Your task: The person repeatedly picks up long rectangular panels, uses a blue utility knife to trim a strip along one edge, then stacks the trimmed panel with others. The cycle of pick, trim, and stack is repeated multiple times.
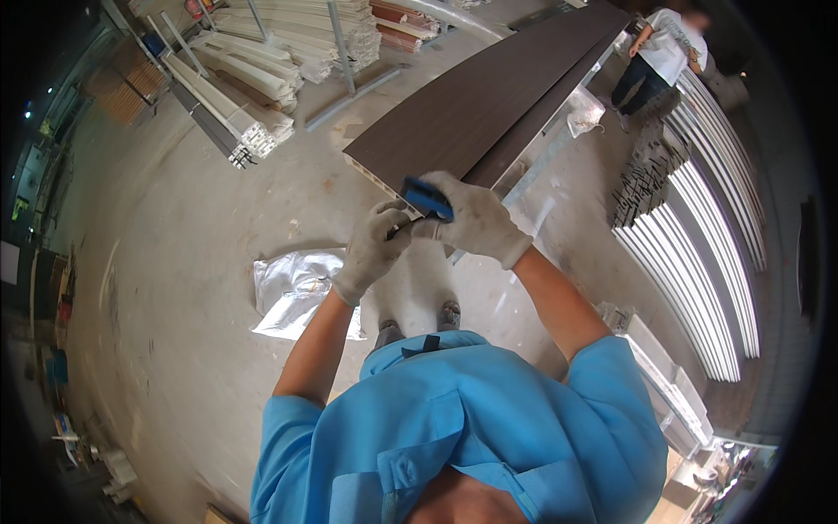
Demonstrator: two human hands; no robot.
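Observation:
Both my hands wear pale work gloves and meet at the near end of a long dark brown panel (471, 92), which shows a pale hollow edge. My right hand (480, 220) is closed round a blue and black hand tool (428, 197) just over the panel's corner; its exact kind is unclear. Close beside it, below the panel's end, my left hand (374, 253) has curled fingers. A small dark piece lies between its fingertips, too hidden to name. A second brown panel (541, 122) lies along the right side of the first.
A metal frame (546, 118) carries the panels. Behind left, bundled pale profiles (253, 135) lie near upright posts. White strips (690, 271) are stacked at right, and a person (659, 57) stands beyond. A silver plastic sheet (297, 288) lies on the floor by my left arm.

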